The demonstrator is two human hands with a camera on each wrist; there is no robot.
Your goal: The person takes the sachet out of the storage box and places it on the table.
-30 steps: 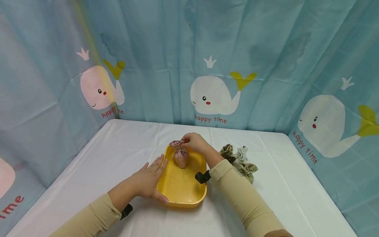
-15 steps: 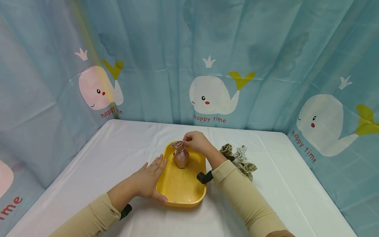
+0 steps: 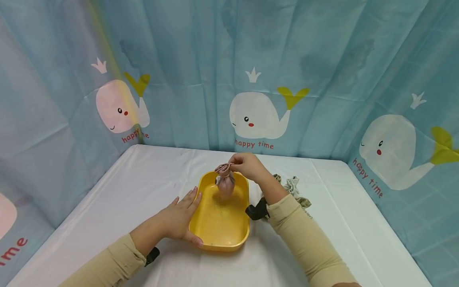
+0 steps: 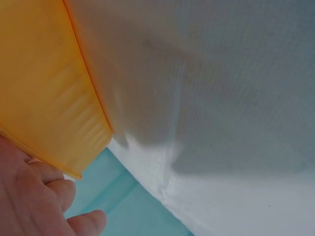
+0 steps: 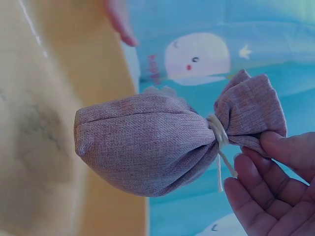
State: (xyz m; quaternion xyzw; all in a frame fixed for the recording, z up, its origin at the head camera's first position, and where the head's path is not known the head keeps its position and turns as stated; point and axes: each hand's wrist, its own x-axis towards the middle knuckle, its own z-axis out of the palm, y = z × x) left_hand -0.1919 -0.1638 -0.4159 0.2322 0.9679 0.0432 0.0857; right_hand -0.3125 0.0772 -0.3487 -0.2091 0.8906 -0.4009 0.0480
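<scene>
A small pinkish cloth pouch [image 3: 226,185], tied at the neck with a pale cord [image 5: 218,130], hangs over the far part of a yellow tray [image 3: 219,231]. My right hand [image 3: 249,165] pinches the gathered top of the pouch between thumb and fingers, as the right wrist view shows up close. The pouch's rounded body hangs down inside the tray's outline in the head view. At the tray's left side, my left hand [image 3: 180,220] rests with spread, straight fingers along the rim. In the left wrist view its fingers lie against the tray's outer wall [image 4: 59,93].
To the right of the tray lie several other tied pouches, green and pale grey [image 3: 292,185], partly hidden behind my right forearm. A white cloth [image 3: 172,171] covers the table. Blue curtains [image 3: 186,71] with printed whales enclose the far and side edges.
My right hand has lifted the pinkish pouch up off the tray floor and shifted it slightly right and away. My left hand has stayed at the tray's side.
</scene>
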